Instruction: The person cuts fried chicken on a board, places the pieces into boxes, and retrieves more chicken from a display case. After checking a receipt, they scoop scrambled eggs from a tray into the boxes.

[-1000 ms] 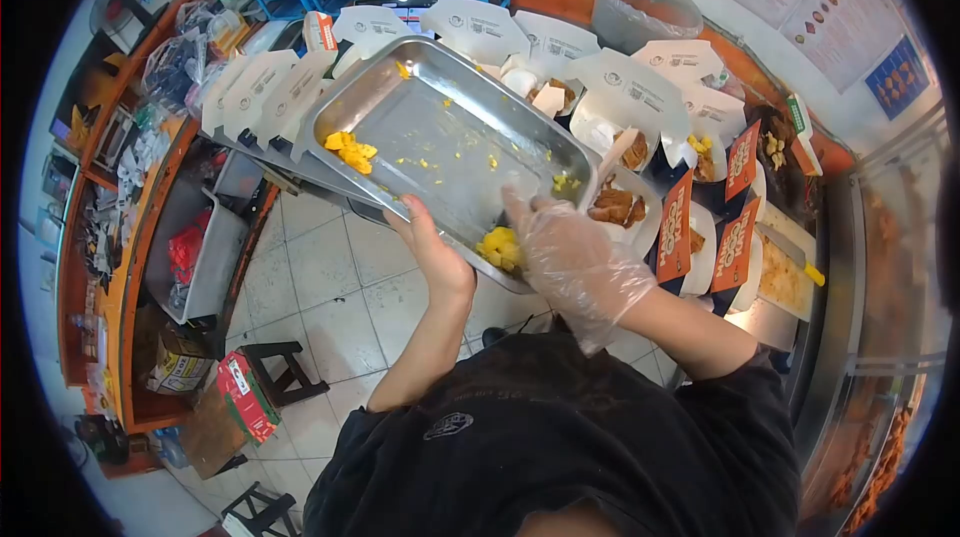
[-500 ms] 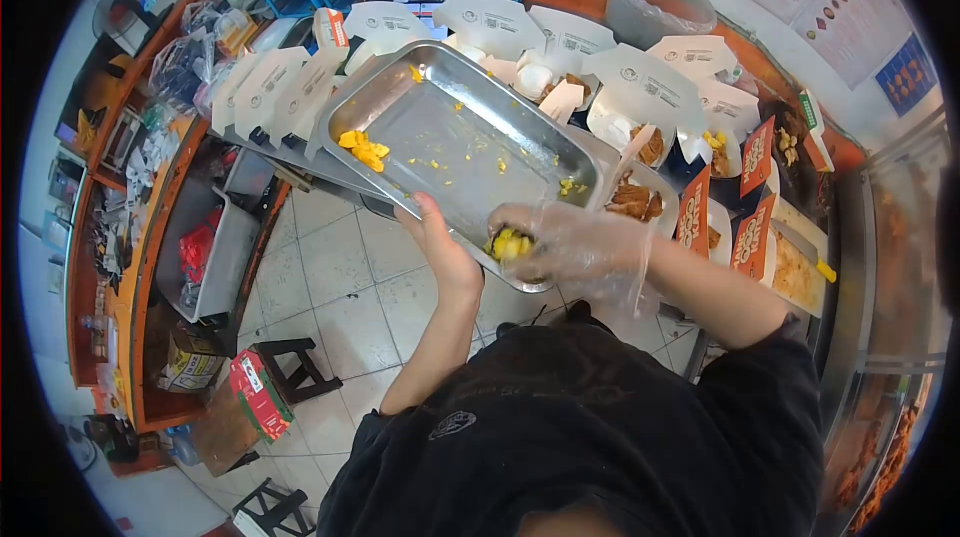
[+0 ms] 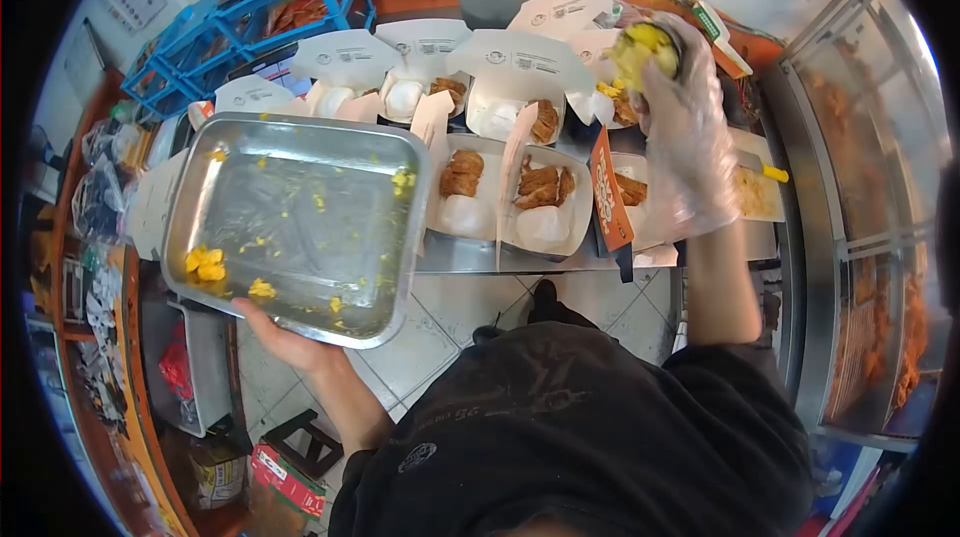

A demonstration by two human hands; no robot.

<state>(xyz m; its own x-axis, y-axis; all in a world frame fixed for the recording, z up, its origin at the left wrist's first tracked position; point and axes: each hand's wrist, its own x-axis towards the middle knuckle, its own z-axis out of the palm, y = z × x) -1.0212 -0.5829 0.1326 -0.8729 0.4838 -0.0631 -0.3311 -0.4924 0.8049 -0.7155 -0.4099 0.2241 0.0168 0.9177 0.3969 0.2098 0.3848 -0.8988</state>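
My left hand (image 3: 295, 345) grips the near edge of a shallow steel tray (image 3: 300, 312), its fingers hidden underneath. Scattered yellow food bits (image 3: 207, 263) lie in the tray. In a clear plastic glove, my right hand (image 3: 692, 142) is closed on a small round cup (image 3: 676, 37) with a dark rim, full of yellow chopped pieces (image 3: 643, 52). The cup is tilted above an open takeaway box (image 3: 618, 102) at the back right, which has yellow bits and brown meat in it. Below my right wrist stands a box with an orange flap (image 3: 608, 192).
Several open white boxes (image 3: 545, 227) with rice and sliced brown meat cover the counter. A yellow-handled knife (image 3: 770, 173) rests on a cutting board (image 3: 757, 199) at the right. Behind are blue crates (image 3: 340, 12) and a lined bucket (image 3: 510, 2). A glass cabinet (image 3: 865, 237) borders the right side.
My right hand has lifted the cup of yellow pieces out of the tray and carried it up and right, over the boxes. My left hand has moved the tray leftward. The view has turned right.
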